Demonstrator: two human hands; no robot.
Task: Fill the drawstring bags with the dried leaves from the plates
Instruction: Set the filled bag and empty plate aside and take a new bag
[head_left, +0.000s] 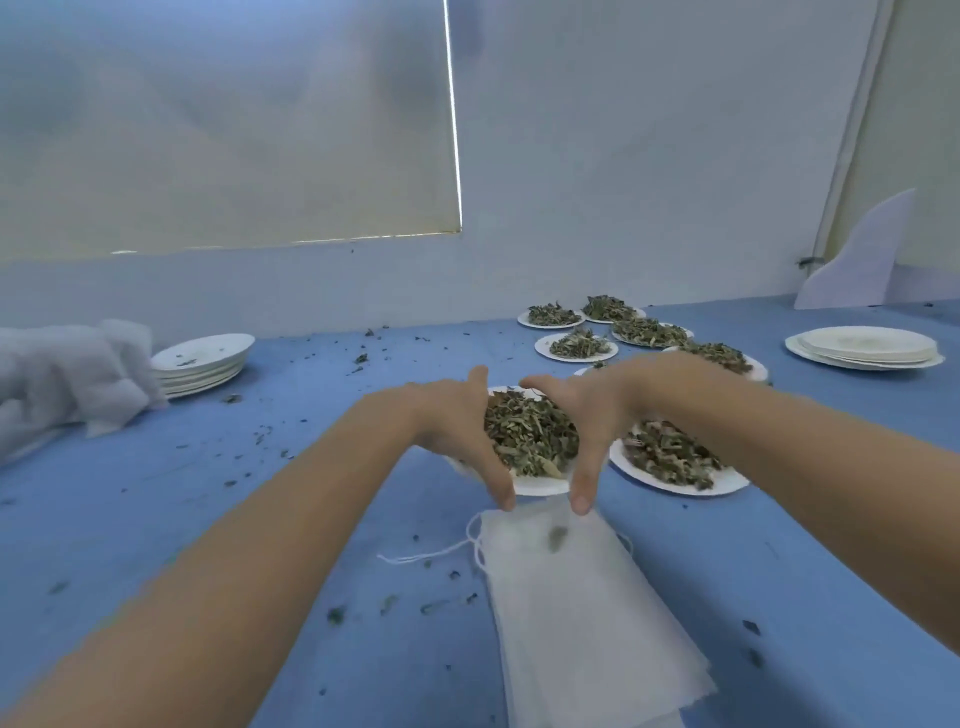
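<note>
A: Head view, quick. What have the hands got?

B: Both on the near plate (540, 486) of dried leaves (530, 434). Left hand (457, 431) cups its left rim, right hand (587, 421) the right rim; fingers curled round the edges, thumbs coming down twd the near lip. Plate looks tipped twd the person, low edge right over the mouth of the top drawstring bag (566, 577).

A: Bag's where?

B: Flat on the blue bench (156, 519), top of a stack of bags, just below the plate. Its string (426, 556) trails off left. A dark fleck shows thru the cloth, so prob. a bit of leaf inside already.

A: Handling?

B: My read: plate's thin paper, v. light, bends easily. Holding both rims lets you fold it into a chute, good spot to hold. Leaves are dry, brittle, weigh nothing; they'll slide in a rush and scatter. Crumbs (260, 436) all over the bench say so.

A: And the bag?

B: Soft, sheer, limp. Mouth won't stay open by itself, can't tell if it's open now. I'd pinch the hem near the string, not the body.

A: Rest of the stock?

B: More full plates (680, 467) right and behind, empties stacked far left (202, 358) and far right (862, 348). So a good way to go.
</note>
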